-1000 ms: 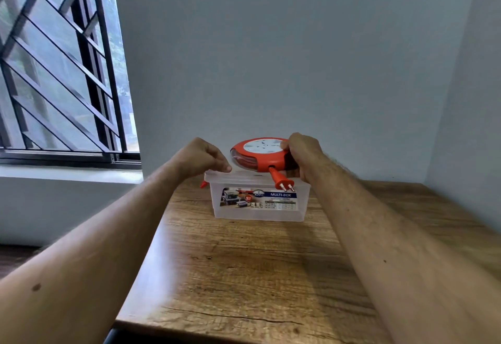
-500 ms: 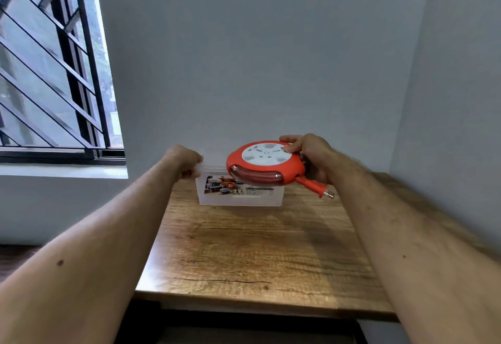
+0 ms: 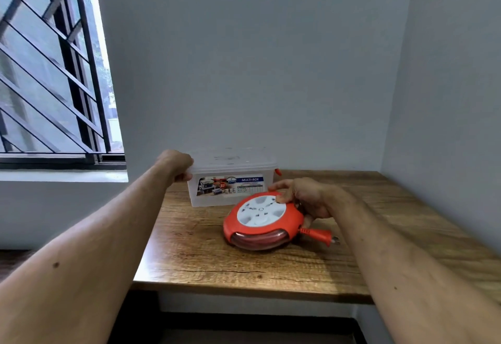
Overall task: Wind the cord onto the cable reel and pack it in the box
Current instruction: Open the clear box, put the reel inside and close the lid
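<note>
Right hand (image 3: 306,200) grips cable reel (image 3: 263,220) mid-desk (image 3: 244,270), left hand (image 3: 177,166) clamped on box (image 3: 233,189) rim near back edge: tuck plug (image 3: 318,235) before lowering in.

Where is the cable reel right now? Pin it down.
In the head view the cable reel lies flat on the wooden table, right of centre, just in front of the plastic box, gripped by the right hand.
</note>
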`<state>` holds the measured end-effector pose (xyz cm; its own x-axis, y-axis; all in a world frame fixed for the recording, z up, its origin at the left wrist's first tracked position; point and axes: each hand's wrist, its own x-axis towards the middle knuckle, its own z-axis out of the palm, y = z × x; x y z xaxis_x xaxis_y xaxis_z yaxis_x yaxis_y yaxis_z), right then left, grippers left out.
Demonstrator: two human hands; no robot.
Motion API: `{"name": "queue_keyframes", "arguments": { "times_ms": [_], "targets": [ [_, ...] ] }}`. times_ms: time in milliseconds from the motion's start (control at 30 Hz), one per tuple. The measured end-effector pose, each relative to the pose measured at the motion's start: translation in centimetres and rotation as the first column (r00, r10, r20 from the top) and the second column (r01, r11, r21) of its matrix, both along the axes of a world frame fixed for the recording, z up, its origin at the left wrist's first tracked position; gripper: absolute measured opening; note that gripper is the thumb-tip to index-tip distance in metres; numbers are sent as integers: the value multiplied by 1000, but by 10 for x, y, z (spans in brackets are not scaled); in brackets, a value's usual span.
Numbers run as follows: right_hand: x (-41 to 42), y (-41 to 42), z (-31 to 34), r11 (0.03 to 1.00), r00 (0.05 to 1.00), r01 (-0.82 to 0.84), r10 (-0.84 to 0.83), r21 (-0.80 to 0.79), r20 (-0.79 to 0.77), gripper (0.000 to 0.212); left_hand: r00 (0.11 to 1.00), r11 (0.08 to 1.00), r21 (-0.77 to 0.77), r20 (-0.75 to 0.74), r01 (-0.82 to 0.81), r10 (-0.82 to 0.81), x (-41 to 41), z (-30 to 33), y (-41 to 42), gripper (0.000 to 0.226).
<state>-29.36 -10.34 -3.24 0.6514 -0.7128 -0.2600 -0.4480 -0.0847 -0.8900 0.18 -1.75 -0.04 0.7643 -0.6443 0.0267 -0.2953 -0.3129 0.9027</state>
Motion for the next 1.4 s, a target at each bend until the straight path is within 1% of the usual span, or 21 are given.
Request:
{"name": "queue_keyframes", "arguments": {
  "times_ms": [100,133,267,333,433,500,567,700,800,1033,1100,1133,1200,1233,1267,1333,1367,1400],
  "targets": [
    [2,-2,-4,999,998,-7,10,36,-63,35,999,996,79,13,30,-31,4,4,-2,12],
    [3,-2,-4,999,996,-4,8,38,-91,33,999,994,98,-3,51,-51,7,6,-3,15],
    [7,-6,0,999,980,34,-31,16,-197,43,991,990,77,-79,117,-111,13,11,-10,35],
    [11,-8,3,999,969,42,-47,-24,-244,44,989,984,114,-75,139,-131,14,12,-12,36],
    [18,-13,9,992,948,36,-72,-122,-311,46,979,967,175,-125,184,-163,17,16,-13,41],
    [21,-16,11,983,933,28,-91,-183,-347,47,976,963,190,-135,193,-170,17,19,-12,42],
    [23,-20,12,978,926,21,-98,-208,-364,47,976,961,195,-134,195,-171,19,20,-13,42],
    [28,-24,11,980,919,-1,-78,-200,-387,52,977,963,189,-136,190,-166,20,20,-13,40],
    [30,-23,13,980,909,-12,-73,-200,-410,54,978,965,187,-133,183,-159,20,20,-14,42],
    [28,-23,14,983,914,18,-90,-183,-395,57,976,967,168,-136,190,-168,21,16,-15,39],
    [28,-22,15,983,909,14,-88,-182,-406,52,978,965,182,-122,189,-168,18,18,-15,38],
    [26,-21,18,985,909,14,-84,-170,-408,45,979,964,191,-115,185,-165,16,19,-15,38],
    [21,-23,26,987,930,65,-113,-145,-350,20,981,962,205,-108,180,-160,13,20,-14,41],
    [19,-26,30,978,945,140,-179,-153,-274,13,981,961,209,-109,181,-161,13,20,-14,42],
    [19,-30,35,952,945,252,-281,-176,-167,15,980,960,211,-110,184,-164,13,21,-13,43],
    [24,-41,41,861,886,460,-460,-218,55,22,979,959,214,-114,188,-167,14,21,-15,43],
    [29,-44,42,822,854,520,-504,-233,129,23,979,959,211,-116,190,-169,14,21,-15,42],
    [35,-44,44,802,839,545,-518,-246,168,25,980,960,207,-113,186,-165,14,21,-16,42]
  ]
}}
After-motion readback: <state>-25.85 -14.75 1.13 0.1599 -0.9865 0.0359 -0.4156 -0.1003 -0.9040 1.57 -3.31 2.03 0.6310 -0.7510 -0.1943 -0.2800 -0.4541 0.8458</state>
